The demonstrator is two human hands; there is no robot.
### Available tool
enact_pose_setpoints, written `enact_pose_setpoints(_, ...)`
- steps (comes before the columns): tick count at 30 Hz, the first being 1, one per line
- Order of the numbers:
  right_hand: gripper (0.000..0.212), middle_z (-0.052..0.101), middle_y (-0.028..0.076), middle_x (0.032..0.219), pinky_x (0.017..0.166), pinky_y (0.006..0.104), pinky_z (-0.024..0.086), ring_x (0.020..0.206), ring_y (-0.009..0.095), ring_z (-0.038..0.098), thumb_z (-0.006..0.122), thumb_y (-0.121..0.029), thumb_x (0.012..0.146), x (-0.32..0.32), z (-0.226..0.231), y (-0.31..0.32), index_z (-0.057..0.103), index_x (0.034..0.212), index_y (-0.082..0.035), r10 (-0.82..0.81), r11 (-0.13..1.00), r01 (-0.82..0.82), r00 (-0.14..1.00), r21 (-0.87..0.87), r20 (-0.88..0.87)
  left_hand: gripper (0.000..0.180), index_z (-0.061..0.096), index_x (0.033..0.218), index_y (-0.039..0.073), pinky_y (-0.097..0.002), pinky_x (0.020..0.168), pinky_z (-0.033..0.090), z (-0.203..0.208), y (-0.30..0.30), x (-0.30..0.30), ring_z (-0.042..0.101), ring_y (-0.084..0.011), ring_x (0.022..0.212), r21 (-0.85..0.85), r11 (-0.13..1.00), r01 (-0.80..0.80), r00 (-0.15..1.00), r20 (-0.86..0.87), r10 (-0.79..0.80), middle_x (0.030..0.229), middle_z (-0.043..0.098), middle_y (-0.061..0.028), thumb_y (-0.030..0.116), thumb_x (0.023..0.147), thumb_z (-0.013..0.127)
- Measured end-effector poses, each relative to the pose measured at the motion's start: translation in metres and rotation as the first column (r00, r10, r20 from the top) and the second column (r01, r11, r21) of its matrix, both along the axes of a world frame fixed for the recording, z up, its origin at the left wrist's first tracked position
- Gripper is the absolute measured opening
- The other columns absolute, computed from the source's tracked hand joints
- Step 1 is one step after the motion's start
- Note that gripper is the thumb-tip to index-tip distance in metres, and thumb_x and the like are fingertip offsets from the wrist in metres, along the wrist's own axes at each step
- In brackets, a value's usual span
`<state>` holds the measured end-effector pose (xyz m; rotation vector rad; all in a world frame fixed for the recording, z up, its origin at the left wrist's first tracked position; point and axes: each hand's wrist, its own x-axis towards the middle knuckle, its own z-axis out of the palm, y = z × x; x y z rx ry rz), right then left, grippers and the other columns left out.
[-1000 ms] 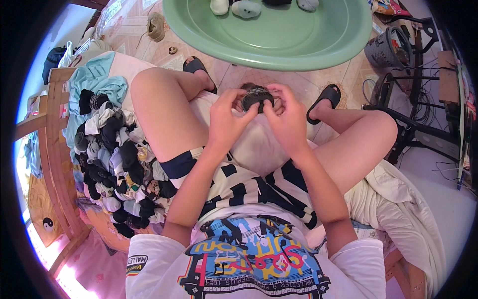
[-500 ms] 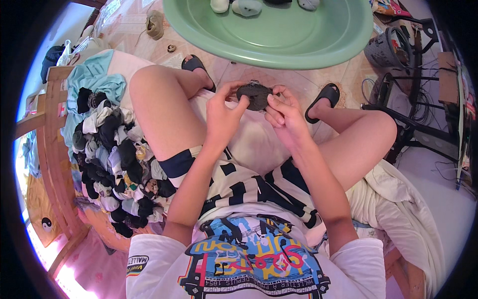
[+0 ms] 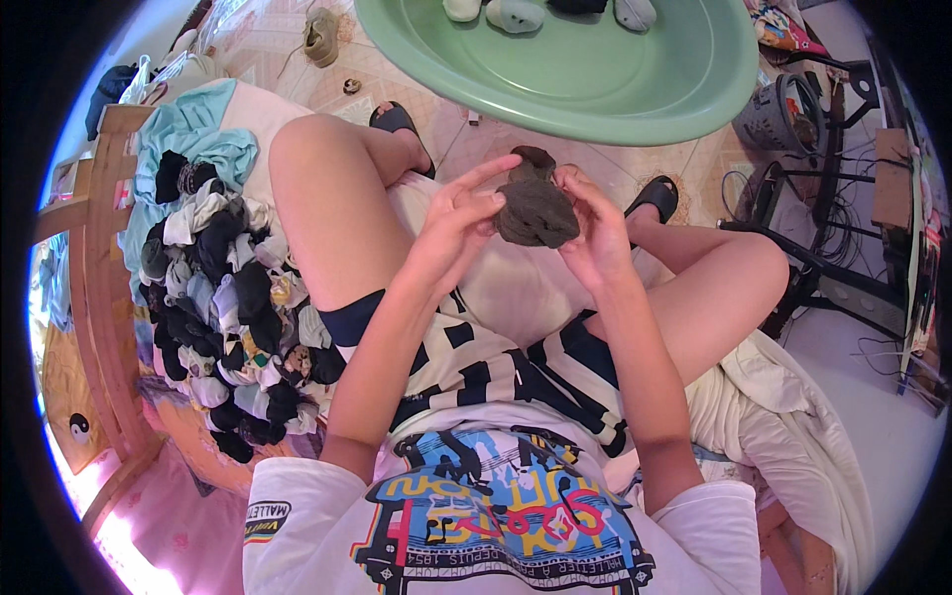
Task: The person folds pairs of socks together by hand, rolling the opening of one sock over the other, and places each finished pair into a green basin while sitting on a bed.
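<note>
Between my hands, above my lap, is a dark brown-grey sock [image 3: 538, 210], bunched into a folded bundle with a narrower part sticking up at its far end. My left hand [image 3: 458, 226] touches its left side, the thumb on the bundle and the index finger stretched along the far part. On the other side my right hand [image 3: 597, 230] grips the sock's right edge between thumb and curled fingers. Several rolled socks [image 3: 515, 15] lie in a large green basin [image 3: 585, 124] on the floor ahead.
A big heap of mixed socks [image 3: 233, 297] covers the bed at my left, beside a light blue cloth [image 3: 213, 129] and a wooden bed rail [image 3: 99, 278]. A grey bin [image 3: 783, 114] and a black metal frame [image 3: 823, 258] stand right. A beige shoe [image 3: 320, 37] rests far left.
The sock has gone from a flat, rounded shape to a larger folded bundle with one end sticking up. Both hands have shifted slightly right and nearer to me. The view has moved a little.
</note>
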<state>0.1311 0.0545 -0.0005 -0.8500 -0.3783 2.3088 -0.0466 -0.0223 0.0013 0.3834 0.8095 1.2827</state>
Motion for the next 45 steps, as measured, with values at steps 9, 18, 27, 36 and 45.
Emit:
enact_pose_setpoints(9,0.016,0.054,-0.001,0.086,0.051,0.0202,0.036,0.064,0.006,0.048,0.057,-0.018,0.093,0.007,0.004,0.002,0.054,0.104,-0.008,0.009,0.988,-0.023,0.996,0.153,0.087,0.047,0.047,0.129,0.003,-0.0277,0.090,0.043,0.013,0.004,0.012,0.056,-0.0163,0.104,0.024,0.998,-0.050,0.953,-0.298,0.055,0.123,0.056,-0.0083,0.011,0.088,0.067)
enact_pose_setpoints(18,0.036,0.061,0.002,0.096,0.057,0.0199,0.040,0.072,0.004,0.051,0.073,-0.009,0.084,0.000,0.007,-0.007,0.048,0.110,-0.008,0.054,0.888,-0.182,0.954,0.422,0.296,0.056,0.050,0.127,0.004,-0.0295,0.086,0.046,-0.005,0.002,0.021,0.057,-0.0166,0.103,0.183,0.983,0.019,0.487,-0.860,0.151,0.116,0.059,-0.0065,0.006,0.074,0.071)
enact_pose_setpoints(27,0.042,0.061,0.003,0.097,0.063,0.0197,0.047,0.079,0.006,0.059,0.074,-0.008,0.083,-0.011,-0.004,-0.012,0.047,0.115,-0.006,-0.116,0.711,-0.177,0.925,0.680,0.361,0.042,0.057,0.115,0.000,-0.0376,0.081,0.049,0.001,0.002,0.023,0.060,-0.0321,0.094,0.328,0.945,0.003,0.290,-0.904,0.313,0.106,0.059,-0.0160,0.002,0.075,0.070)
enact_pose_setpoints(36,0.047,0.066,0.014,0.105,0.080,0.0362,0.051,0.085,0.025,0.065,0.065,-0.002,0.075,-0.006,-0.013,-0.011,0.052,0.119,-0.001,-0.250,0.513,-0.462,0.726,0.723,0.641,0.042,0.058,0.115,0.001,-0.0419,0.081,0.047,0.000,-0.004,0.026,0.057,-0.0371,0.093,0.310,0.942,0.129,0.042,-0.951,0.307,0.097,0.055,-0.0177,0.002,0.075,0.068)
enact_pose_setpoints(45,0.026,0.067,0.008,0.097,0.055,0.0200,0.046,0.077,0.006,0.060,0.059,0.001,0.086,-0.006,-0.019,-0.014,0.059,0.112,0.001,-0.167,0.869,-0.093,0.870,0.487,0.464,0.040,0.057,0.113,0.002,-0.0424,0.080,0.047,0.004,0.005,0.033,0.056,-0.0371,0.095,0.244,0.965,0.093,0.001,-0.970,0.245,0.101,0.054,-0.0178,0.002,0.074,0.067)
